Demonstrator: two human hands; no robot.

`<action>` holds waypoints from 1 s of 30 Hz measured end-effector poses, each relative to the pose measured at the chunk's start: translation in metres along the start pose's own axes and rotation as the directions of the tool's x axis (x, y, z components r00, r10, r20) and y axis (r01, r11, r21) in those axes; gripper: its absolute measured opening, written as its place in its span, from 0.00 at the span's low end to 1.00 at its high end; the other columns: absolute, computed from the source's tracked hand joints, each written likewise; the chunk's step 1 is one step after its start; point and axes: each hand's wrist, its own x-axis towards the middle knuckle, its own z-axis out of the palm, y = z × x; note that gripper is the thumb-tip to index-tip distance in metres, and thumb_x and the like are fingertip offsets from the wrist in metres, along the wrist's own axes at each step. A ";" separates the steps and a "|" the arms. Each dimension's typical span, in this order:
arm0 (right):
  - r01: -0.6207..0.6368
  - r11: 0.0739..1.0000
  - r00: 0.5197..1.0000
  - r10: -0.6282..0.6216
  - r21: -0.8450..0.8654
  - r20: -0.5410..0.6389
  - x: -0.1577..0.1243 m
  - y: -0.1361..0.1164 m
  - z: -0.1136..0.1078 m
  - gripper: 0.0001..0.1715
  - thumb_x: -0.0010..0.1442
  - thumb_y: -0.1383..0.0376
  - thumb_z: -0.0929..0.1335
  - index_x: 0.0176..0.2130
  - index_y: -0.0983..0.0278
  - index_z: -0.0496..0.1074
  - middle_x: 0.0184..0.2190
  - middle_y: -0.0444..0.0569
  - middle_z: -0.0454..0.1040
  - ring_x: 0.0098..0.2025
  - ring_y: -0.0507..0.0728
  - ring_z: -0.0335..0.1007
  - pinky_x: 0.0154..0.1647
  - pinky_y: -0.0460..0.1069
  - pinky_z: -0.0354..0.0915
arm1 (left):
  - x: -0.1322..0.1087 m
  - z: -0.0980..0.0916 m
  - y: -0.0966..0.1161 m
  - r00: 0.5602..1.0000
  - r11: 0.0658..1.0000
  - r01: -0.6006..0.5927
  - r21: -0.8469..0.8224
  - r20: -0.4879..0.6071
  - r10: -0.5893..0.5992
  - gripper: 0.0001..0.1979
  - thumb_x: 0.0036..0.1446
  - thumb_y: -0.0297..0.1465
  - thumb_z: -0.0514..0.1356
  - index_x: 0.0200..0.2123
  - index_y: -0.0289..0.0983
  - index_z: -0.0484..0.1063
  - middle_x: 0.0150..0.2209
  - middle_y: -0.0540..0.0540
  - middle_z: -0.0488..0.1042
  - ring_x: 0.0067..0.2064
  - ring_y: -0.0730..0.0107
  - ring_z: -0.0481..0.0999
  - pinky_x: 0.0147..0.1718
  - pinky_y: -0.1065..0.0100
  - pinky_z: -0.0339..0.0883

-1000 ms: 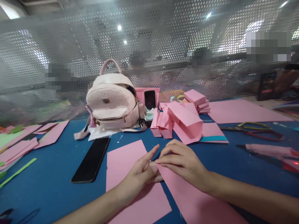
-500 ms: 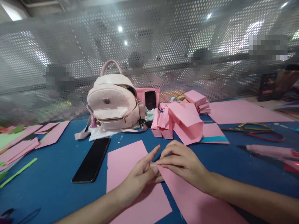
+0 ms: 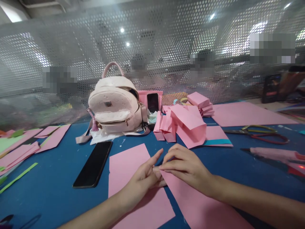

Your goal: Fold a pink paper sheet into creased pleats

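My left hand [image 3: 144,178] and my right hand [image 3: 187,167] meet at the far corner of a pink paper sheet [image 3: 202,210] lying on the blue table [image 3: 59,194]. Both pinch that corner, fingertips touching; the left forefinger sticks out straight. A second pink sheet [image 3: 130,165] lies flat under my left hand and wrist. A black phone [image 3: 93,168] lies face up just left of that sheet.
A pale pink backpack [image 3: 114,106] stands at the back, with another phone [image 3: 152,101] propped beside it. Folded pink paper pieces [image 3: 184,122] pile up behind my hands. Scissors [image 3: 259,133] and a pink-wrapped tool [image 3: 276,155] lie at right. Pink and green scraps [image 3: 19,152] lie at left. A perforated metal screen [image 3: 166,47] backs the table.
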 end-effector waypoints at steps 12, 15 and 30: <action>-0.012 1.000 0.999 0.011 0.024 0.039 0.000 0.002 0.001 0.09 0.68 0.63 0.68 0.43 0.57 0.80 0.37 0.46 0.77 0.41 0.55 0.65 0.43 0.51 0.63 | 0.001 -0.002 -0.002 0.992 0.952 0.032 0.306 -0.126 0.007 0.43 0.60 0.40 0.67 0.71 0.38 0.50 0.26 0.55 0.61 0.28 0.79 0.57 0.30 0.76 0.54; -0.038 0.997 0.998 0.035 0.060 0.047 0.002 0.001 0.001 0.08 0.67 0.63 0.68 0.41 0.58 0.80 0.37 0.46 0.77 0.43 0.55 0.67 0.44 0.51 0.64 | 0.002 0.000 -0.003 0.984 0.907 0.043 0.418 -0.174 0.034 0.41 0.61 0.42 0.66 0.70 0.35 0.52 0.24 0.57 0.56 0.26 0.79 0.50 0.27 0.75 0.49; -0.638 0.703 0.745 0.667 0.314 0.022 0.007 0.006 -0.006 0.29 0.47 0.60 0.77 0.47 0.61 0.70 0.48 0.50 0.75 0.51 0.61 0.71 0.53 0.55 0.65 | 0.001 -0.002 0.007 0.928 0.832 -0.039 0.553 -0.290 0.236 0.45 0.59 0.51 0.63 0.70 0.32 0.52 0.24 0.58 0.49 0.26 0.75 0.47 0.26 0.72 0.45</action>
